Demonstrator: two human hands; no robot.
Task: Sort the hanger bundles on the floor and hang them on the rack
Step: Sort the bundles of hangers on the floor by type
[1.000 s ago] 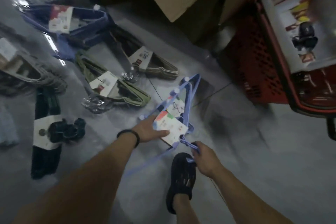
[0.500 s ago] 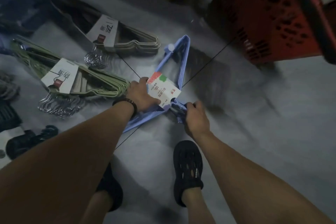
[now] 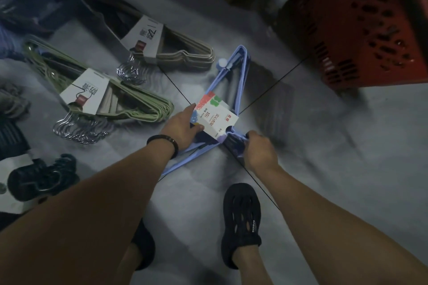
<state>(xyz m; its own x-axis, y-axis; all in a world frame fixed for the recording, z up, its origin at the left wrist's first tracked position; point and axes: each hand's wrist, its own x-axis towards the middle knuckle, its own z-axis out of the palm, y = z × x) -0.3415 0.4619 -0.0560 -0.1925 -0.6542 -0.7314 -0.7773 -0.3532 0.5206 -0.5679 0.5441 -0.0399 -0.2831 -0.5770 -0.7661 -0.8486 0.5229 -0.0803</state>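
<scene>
Blue hanger bundle, hooks half hidden in right hand

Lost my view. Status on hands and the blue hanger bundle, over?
Left hand grips the blue hanger bundle at its card label. Right hand grips its hook end. Green hanger bundle lies close left, not touching.

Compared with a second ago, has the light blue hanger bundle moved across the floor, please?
No, not noticeably: the light blue hanger bundle still sits over the crossing of the floor seams; only the camera came closer.
</scene>
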